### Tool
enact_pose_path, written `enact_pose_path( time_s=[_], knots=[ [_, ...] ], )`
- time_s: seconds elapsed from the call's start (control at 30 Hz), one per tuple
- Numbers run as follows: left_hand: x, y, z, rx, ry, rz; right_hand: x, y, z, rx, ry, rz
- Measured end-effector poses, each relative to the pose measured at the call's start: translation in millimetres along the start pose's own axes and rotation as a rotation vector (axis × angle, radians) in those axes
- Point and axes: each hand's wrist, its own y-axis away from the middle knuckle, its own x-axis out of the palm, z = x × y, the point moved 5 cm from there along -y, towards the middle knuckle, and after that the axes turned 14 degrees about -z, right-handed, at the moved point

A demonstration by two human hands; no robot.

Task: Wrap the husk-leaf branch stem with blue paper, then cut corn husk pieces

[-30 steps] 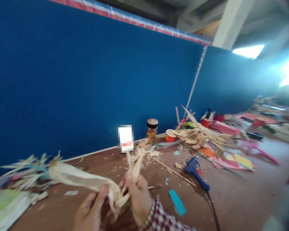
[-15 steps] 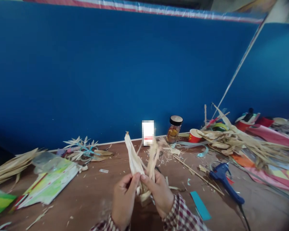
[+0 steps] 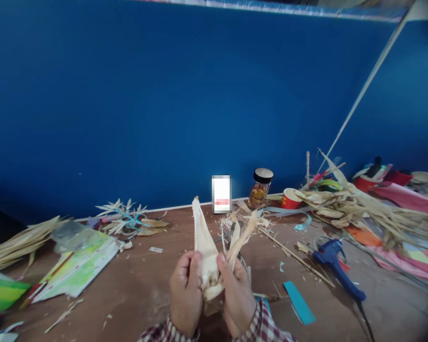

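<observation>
1. We see the pale husk [image 3: 204, 242] held between both hands, above the table [image 3: 135, 289].
2. The left hand [image 3: 186, 290] pinches its left side; the right hand [image 3: 238, 293] grips its right.
3. Behind it, shavings [image 3: 231, 222], a lidded jar [image 3: 258, 194] and a red cup [image 3: 289, 202] occupy the back.
4. Rightward, we find a blue strip [image 3: 299, 303] and a glue gun [image 3: 337, 268].

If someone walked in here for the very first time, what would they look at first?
Probably the big blue wall, which fills most of the upper view. Next, perhaps, the pale husk low in the middle, held between the left hand and the right hand. The dark blue glue gun stands out too, lying on the brown table to the right.
</observation>
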Motion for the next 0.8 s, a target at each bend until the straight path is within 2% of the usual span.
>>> enact_pose_path(
  time_s=[0.1,0.23,0.3,0.53,0.67,0.8],
  knots=[
    [-1,0,-4,0.029,0.005,-0.023,-2,-1,3,-0.017,0.094,-0.025],
    [5,3,-7,0.037,0.039,0.065,12,1,15,-0.064,0.161,0.189],
    [7,5,-6,0.051,0.013,0.11,16,-1,19,-0.08,0.141,0.228],
    [1,8,-4,0.041,-0.009,-0.005,8,-5,16,-0.002,-0.043,0.084],
    [-1,11,-7,0.014,0.044,0.007,4,-2,18,0.0,-0.105,0.068],
    [-1,13,-6,-0.019,0.055,0.035,3,0,18,-0.051,-0.069,0.056]
  ],
)
